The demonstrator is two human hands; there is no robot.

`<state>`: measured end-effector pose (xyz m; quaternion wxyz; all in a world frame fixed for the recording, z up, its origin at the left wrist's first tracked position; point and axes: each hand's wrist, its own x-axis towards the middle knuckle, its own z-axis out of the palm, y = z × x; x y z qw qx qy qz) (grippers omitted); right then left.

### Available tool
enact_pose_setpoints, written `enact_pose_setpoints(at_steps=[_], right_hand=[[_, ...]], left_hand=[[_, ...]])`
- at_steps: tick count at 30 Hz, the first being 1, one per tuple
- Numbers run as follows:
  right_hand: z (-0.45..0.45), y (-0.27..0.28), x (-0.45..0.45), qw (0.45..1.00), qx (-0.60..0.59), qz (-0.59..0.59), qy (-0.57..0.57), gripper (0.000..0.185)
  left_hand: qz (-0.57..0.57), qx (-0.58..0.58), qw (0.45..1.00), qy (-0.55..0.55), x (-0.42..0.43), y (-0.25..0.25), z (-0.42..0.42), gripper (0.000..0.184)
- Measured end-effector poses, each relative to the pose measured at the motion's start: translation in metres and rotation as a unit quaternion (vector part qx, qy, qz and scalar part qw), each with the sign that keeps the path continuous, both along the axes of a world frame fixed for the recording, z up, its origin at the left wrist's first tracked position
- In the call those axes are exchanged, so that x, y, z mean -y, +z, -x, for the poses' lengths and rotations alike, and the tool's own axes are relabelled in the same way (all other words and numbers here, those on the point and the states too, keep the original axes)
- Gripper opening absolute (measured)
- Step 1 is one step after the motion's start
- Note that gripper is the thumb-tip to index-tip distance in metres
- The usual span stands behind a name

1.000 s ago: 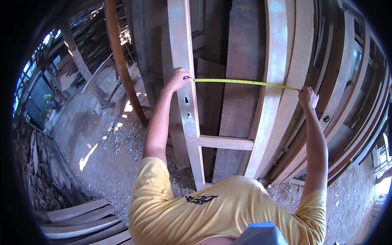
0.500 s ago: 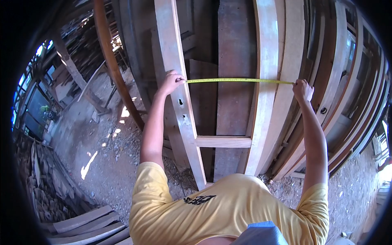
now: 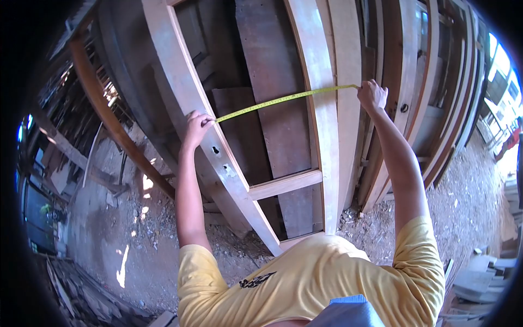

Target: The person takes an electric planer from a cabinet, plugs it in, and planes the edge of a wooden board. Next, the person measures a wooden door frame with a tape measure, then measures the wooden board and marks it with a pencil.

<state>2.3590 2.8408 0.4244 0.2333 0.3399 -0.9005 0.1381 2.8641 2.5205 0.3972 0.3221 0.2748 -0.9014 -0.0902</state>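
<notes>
A yellow measuring tape (image 3: 283, 100) stretches between my two hands across a pale wooden door frame (image 3: 321, 125). My left hand (image 3: 198, 128) pinches one end at the inner edge of the frame's left stile, above a keyhole-shaped cutout (image 3: 216, 150). My right hand (image 3: 373, 96) is closed around the tape's other end, beyond the frame's right stile and in front of other leaning boards. Between the stiles, darker panels show behind the tape. A crosspiece (image 3: 286, 184) joins the stiles lower down.
More wooden frames (image 3: 400, 65) lean in a row on the right. An orange-brown post (image 3: 103, 111) slants at the left. Stacked planks (image 3: 479, 278) lie at the lower right, and wood pieces (image 3: 81, 289) at the lower left. The ground (image 3: 103, 229) is dirt with rubble.
The view has turned, so the frame looks tilted and has shifted left. The tape now slopes upward to the right, still held at both ends.
</notes>
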Motion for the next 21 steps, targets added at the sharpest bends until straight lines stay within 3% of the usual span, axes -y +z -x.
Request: enact_pose_setpoints(at_steps=[3, 7, 13, 15, 16, 17, 18, 20, 21], right_hand=[[-0.014, 0.001, -0.004, 1.000, 0.003, -0.004, -0.019, 0.020], [-0.026, 0.000, -0.008, 0.999, 0.006, -0.026, -0.034, 0.022], [-0.036, -0.001, -0.040, 0.999, -0.006, 0.031, -0.044, 0.025], [-0.054, 0.005, -0.077, 0.998, -0.014, 0.014, -0.056, 0.026], [-0.048, -0.011, -0.091, 0.996, -0.047, 0.007, -0.077, 0.027], [-0.051, -0.030, -0.111, 0.993, -0.075, 0.001, -0.090, 0.024], [-0.063, -0.044, -0.135, 0.993, -0.079, -0.045, -0.075, 0.023], [-0.083, -0.096, -0.196, 0.996, -0.058, -0.055, 0.032, 0.017], [-0.102, -0.115, -0.235, 0.995, 0.016, -0.054, 0.079, 0.016]], left_hand=[[0.035, -0.003, 0.999, -0.016, 0.006, -0.004, 0.000, 0.011], [-0.022, 0.013, 1.000, 0.011, 0.007, -0.004, 0.002, 0.013], [0.084, 0.018, 0.996, -0.034, 0.009, 0.000, -0.005, 0.019], [0.035, 0.010, 0.998, -0.044, 0.016, -0.004, -0.007, 0.018], [0.008, -0.017, 0.999, -0.051, 0.019, -0.011, -0.006, 0.018], [0.088, 0.004, 0.995, -0.048, 0.023, -0.017, -0.007, 0.019], [0.080, 0.015, 0.996, -0.037, 0.006, -0.014, -0.006, 0.019], [0.068, -0.002, 0.997, -0.039, 0.003, -0.050, -0.002, 0.022], [0.189, -0.017, 0.982, 0.000, -0.021, -0.075, 0.006, 0.022]])
